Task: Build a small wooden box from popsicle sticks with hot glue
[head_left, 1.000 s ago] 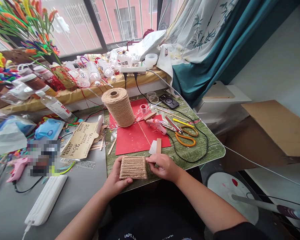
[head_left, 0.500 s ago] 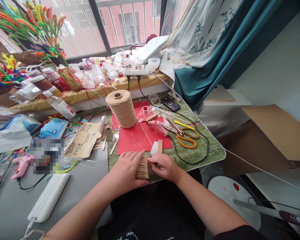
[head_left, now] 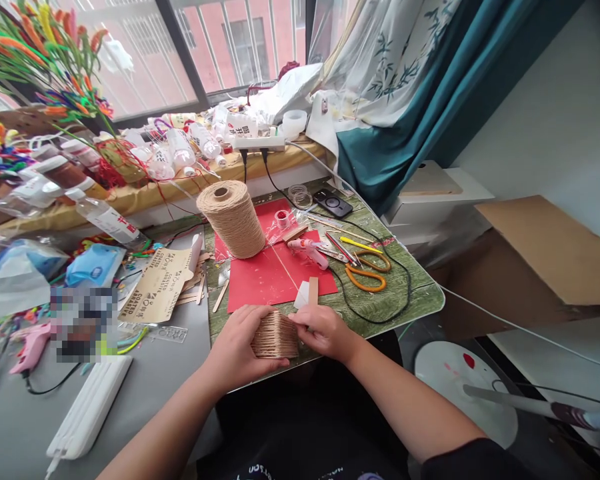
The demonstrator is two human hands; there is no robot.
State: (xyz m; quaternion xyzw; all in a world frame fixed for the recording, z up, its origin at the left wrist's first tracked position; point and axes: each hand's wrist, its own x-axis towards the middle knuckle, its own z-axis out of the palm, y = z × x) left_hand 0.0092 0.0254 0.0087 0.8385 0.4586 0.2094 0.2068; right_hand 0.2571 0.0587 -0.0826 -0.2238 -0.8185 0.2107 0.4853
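Note:
A flat piece wrapped in jute twine (head_left: pixel 276 335) sits at the near edge of the green wood-pattern board (head_left: pixel 410 293). My left hand (head_left: pixel 237 347) curls around its left side, thumb under the front edge. My right hand (head_left: pixel 323 331) pinches its upper right corner. A big cone of jute twine (head_left: pixel 231 219) stands on the red sheet (head_left: pixel 265 277) behind. A pink glue gun (head_left: pixel 307 251) lies on the red sheet, and orange-handled scissors (head_left: pixel 367 273) lie to its right. Two small wooden sticks (head_left: pixel 307 292) lie just beyond my right hand.
A phone (head_left: pixel 332 202) and tape rolls lie at the board's far end. A black cable (head_left: pixel 380 267) loops around the scissors from the power strip (head_left: pixel 258 142) on the cluttered sill. Left are a printed card (head_left: pixel 157 285), a white case (head_left: pixel 90 407), another pink glue gun (head_left: pixel 27 343).
The twine-wrapped piece lay flat with its face up, then my left hand covered it; now it is tilted up between both hands. My right hand stayed at its right corner.

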